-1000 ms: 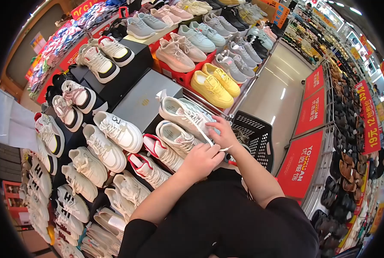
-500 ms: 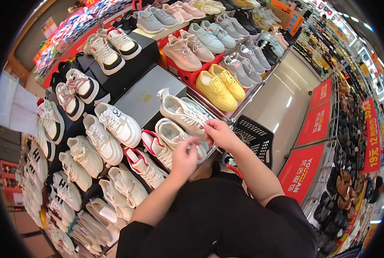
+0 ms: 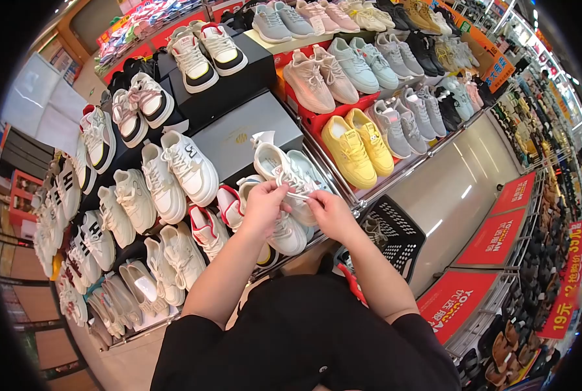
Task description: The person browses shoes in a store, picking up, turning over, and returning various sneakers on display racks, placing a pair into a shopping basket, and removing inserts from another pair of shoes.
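A white sneaker (image 3: 271, 164) lies on the display, its toe towards me and partly covered by my hands. Its white shoelace (image 3: 297, 194) stretches between my two hands over the front of the shoe. My left hand (image 3: 265, 207) is closed, pinching one side of the lace with thumb and forefinger. On the other side, my right hand (image 3: 332, 215) also pinches the lace, closed. Another white sneaker (image 3: 287, 237) sits below my hands, its upper part hidden behind my left hand. A pale-soled shoe (image 3: 312, 171) rests just right of the laced one.
Behind the sneaker lies a grey shoebox (image 3: 242, 133). Yellow sneakers (image 3: 353, 153) stand past a metal rail. A black perforated basket (image 3: 405, 234) holding shoes is at my right. Rows of white sneakers (image 3: 167, 176) fill the left side. Red sign panels (image 3: 463, 303) line the racks across the aisle.
My left hand, blurred and off the lace before, has moved up and now pinches it beside my right hand. The camera view has shifted, so the shelves appear displaced and turned.
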`<state>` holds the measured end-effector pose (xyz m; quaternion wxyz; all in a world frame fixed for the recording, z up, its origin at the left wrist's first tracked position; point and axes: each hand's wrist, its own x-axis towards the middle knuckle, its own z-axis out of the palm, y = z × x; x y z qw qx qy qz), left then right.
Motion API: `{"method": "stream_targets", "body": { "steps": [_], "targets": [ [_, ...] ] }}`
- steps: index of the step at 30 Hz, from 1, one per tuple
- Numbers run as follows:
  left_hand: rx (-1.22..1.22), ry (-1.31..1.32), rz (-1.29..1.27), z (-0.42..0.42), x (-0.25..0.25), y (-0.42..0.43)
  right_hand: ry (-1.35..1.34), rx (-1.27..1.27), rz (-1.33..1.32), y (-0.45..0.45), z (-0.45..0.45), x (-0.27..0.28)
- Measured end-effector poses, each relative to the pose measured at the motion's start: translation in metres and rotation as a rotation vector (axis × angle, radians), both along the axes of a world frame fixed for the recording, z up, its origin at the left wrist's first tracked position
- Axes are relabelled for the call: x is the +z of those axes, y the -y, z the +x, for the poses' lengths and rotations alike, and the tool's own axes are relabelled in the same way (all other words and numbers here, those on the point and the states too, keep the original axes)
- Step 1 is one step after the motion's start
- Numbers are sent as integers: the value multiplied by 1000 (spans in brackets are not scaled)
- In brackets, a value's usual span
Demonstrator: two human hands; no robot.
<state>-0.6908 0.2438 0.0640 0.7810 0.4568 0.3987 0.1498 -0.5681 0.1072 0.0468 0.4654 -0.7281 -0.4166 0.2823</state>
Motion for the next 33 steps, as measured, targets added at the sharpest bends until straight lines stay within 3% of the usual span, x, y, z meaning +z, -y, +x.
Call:
{"method": "stream_targets", "body": {
  "steps": [1, 2, 4, 5, 7, 11, 15, 20, 21, 23, 24, 26, 29, 30, 32, 33],
  "targets": [
    [-11, -92, 221, 0, 0, 1, 34, -1, 37, -3, 2, 1],
    [-14, -98, 228, 2, 1, 3, 50, 10, 14, -5, 4, 5],
    [28, -233, 611, 4, 6, 8, 118, 42, 20, -12, 7, 11],
    [29, -236, 613, 4, 2, 7, 191, 76, 22, -16, 9, 12],
    [66, -364, 1099, 4, -4, 5, 258, 93, 33, -22, 10, 15],
    [55, -519, 1205, 5, 0, 18, 453, 116, 12, -37, 21, 16],
    [138, -608, 1307, 5, -3, 21, 479, 159, 31, -50, 31, 20],
    [170, -631, 1275, 1, -4, 19, 133, 115, 12, -65, 31, 14],
    [165, -562, 1390, 1, -9, 18, 135, 121, 16, -68, 31, 13],
    [170, -492, 1506, 2, -16, 15, -252, 84, 5, -76, 33, 10],
    [169, -443, 1531, 3, -18, 15, -249, 93, 5, -79, 35, 9],
    [185, -398, 1555, 5, -20, 13, -544, 147, -72, -83, 42, 8],
    [241, -316, 1601, 5, -20, 10, -634, 256, -97, -88, 49, 8],
    [219, -320, 1607, 5, -18, 9, -628, 273, -102, -89, 49, 9],
    [208, -319, 1630, 5, -18, 9, -150, 256, 40, -90, 46, 12],
    [219, -324, 1629, 4, -18, 8, -146, 266, 40, -90, 45, 16]
  ]
}}
